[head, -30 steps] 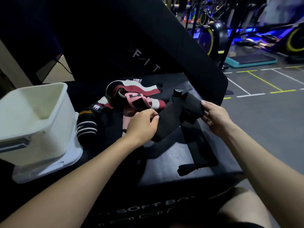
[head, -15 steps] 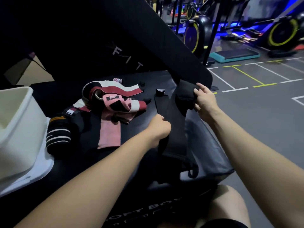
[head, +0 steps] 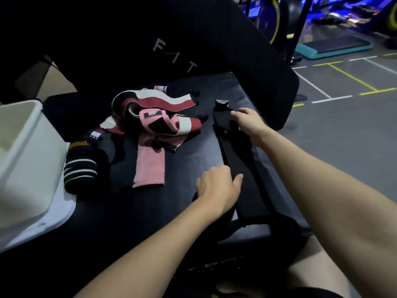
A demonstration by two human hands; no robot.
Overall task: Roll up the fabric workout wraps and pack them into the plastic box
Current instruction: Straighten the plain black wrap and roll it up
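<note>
1. Head view: left hand [head: 218,187] laid palm-down on near part of black wrap [head: 240,166], fingers relaxed, thumb extended across the fabric.
2. Right hand [head: 250,122] reaching forward onto the wrap's far end, fingers fairly straight and pressing; pinch cannot be told.
3. Wrap stretched flat, lengthwise, on black padded box [head: 193,160]; half a second ago held raised between both hands.
4. Plastic box [head: 28,147] at far left, beside striped roll [head: 80,168] and pink and maroon wraps [head: 154,125].
</note>
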